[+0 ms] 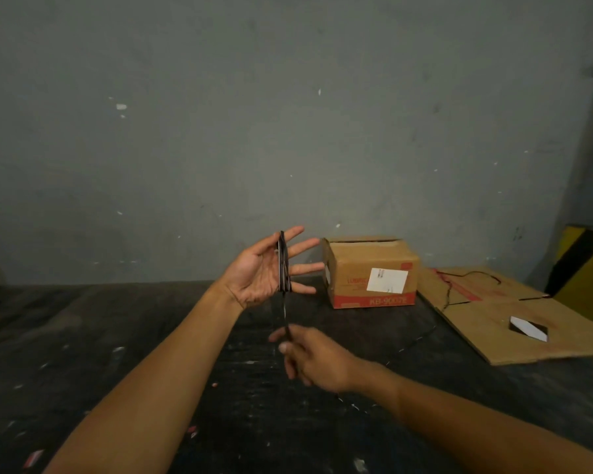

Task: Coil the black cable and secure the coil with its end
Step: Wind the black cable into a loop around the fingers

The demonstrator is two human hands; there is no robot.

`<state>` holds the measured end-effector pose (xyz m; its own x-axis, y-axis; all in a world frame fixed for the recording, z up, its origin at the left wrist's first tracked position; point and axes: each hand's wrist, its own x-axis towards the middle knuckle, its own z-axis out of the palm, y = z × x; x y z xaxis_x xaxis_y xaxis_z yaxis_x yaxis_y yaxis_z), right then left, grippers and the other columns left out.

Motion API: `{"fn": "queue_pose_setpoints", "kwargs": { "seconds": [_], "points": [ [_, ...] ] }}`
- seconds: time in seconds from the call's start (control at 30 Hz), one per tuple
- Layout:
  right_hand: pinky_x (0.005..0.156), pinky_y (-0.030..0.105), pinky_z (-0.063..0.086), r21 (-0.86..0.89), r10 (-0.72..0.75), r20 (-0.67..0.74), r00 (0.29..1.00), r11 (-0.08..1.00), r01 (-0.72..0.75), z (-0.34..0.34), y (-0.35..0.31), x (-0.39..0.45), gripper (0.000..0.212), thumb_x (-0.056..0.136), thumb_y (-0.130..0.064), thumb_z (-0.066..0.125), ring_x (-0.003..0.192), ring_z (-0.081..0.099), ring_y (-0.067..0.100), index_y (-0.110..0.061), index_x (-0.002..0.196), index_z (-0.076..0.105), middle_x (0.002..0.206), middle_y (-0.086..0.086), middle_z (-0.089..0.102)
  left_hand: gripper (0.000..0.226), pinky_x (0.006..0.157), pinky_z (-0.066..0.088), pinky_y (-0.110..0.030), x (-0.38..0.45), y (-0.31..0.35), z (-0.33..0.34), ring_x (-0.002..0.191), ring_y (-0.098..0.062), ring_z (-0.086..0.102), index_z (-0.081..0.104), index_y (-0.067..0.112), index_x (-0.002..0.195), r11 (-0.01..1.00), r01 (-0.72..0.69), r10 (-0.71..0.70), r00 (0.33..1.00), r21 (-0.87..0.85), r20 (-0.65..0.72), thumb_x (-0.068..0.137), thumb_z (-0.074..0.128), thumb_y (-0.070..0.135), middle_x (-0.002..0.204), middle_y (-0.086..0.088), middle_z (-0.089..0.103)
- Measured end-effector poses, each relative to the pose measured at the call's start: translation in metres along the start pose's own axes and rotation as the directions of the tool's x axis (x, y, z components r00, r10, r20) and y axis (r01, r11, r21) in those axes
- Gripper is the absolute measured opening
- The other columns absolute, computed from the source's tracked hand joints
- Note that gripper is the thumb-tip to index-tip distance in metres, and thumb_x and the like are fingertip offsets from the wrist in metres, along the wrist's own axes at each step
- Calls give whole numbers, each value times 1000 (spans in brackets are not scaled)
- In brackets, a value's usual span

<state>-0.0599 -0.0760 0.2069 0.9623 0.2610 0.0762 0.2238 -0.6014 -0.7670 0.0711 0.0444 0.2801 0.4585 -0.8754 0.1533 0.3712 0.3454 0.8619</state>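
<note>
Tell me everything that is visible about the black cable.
The black cable is thin, dark and slightly glossy. Several turns are wound upright around the spread fingers of the raised left hand. From the bottom of the coil one strand runs down into the right hand, which grips it; that hand is blurred. The cable's end is not visible.
</note>
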Motion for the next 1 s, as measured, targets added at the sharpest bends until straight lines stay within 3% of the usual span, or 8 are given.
{"fn": "queue_pose_setpoints", "kwargs": {
  "seconds": [0.27, 0.43, 0.5, 0.57, 0.63, 0.8, 0.93, 1.0],
  "points": [
    [67, 20, 43, -292, -149, 13, 989, 945, 147, -15, -30, -5, 26, 101, -26, 44, 69, 55, -3, -14, 113, 63, 81, -17, 55, 52, 87, 45, -70, -11, -3, -19, 123, -42, 54, 41, 26, 144, 988, 74, -48, 980, 133, -192, 93, 41, 39, 143, -6, 53],
    [51, 8, 37, -475, -193, 23, 981, 861, 181, -48, -47, -3, 21, 97, -25, 51, 54, 52, -9, -12, 100, 68, 64, -13, 51, 53, 88, 49, -60, -19, -18, -25, 111, -38, 63, 40, 23, 144, 976, 155, -122, 971, 154, -205, 93, 41, 37, 143, -9, 53],
    [48, 12, 33, -570, -194, 0, 981, 806, 159, -70, -57, 2, 18, 94, -26, 56, 52, 49, -3, -13, 95, 69, 63, -13, 51, 51, 87, 48, -61, -20, -23, -25, 108, -36, 63, 44, 21, 142, 968, 190, -164, 973, 161, -161, 94, 41, 37, 136, -10, 59],
    [54, 21, 33, -669, -199, -5, 980, 729, 144, -93, -67, 7, 13, 90, -30, 62, 56, 47, -1, -19, 92, 70, 64, -14, 52, 49, 91, 42, -64, -20, -27, -22, 116, -37, 59, 46, 20, 140, 951, 242, -220, 967, 192, -133, 95, 42, 38, 128, -10, 65],
    [57, 27, 34, -737, -194, -12, 981, 664, 122, -113, -75, 11, 12, 86, -34, 68, 60, 47, 2, -23, 91, 69, 66, -14, 52, 49, 94, 40, -66, -19, -29, -17, 125, -41, 52, 48, 19, 139, 940, 287, -268, 956, 186, -120, 95, 42, 39, 133, -9, 61],
    [56, 28, 35, -718, -184, -54, 981, 690, 90, -149, -82, 19, 11, 82, -37, 72, 63, 48, 3, -28, 83, 65, 67, -12, 53, 41, 97, 39, -66, -17, -29, 1, 129, -43, 47, 57, 26, 132, 922, 337, -347, 937, 191, 25, 94, 47, 37, 143, -10, 53],
    [61, 31, 40, -643, -215, -53, 975, 755, 131, -158, -76, 26, 9, 80, -34, 74, 64, 51, 7, -27, 82, 69, 71, -4, 62, 48, 98, 35, -67, -16, -27, 16, 131, -44, 44, 49, 25, 138, 907, 347, -378, 921, 240, 97, 92, 52, 37, 146, -11, 48],
    [63, 25, 41, -573, -236, -69, 969, 805, 155, -161, -72, 26, 9, 80, -31, 75, 64, 54, 4, -24, 84, 71, 70, -9, 63, 50, 99, 33, -69, -17, -26, 21, 133, -45, 41, 47, 24, 140, 911, 345, -381, 914, 228, 140, 92, 52, 36, 149, -12, 45]
  ]
}}
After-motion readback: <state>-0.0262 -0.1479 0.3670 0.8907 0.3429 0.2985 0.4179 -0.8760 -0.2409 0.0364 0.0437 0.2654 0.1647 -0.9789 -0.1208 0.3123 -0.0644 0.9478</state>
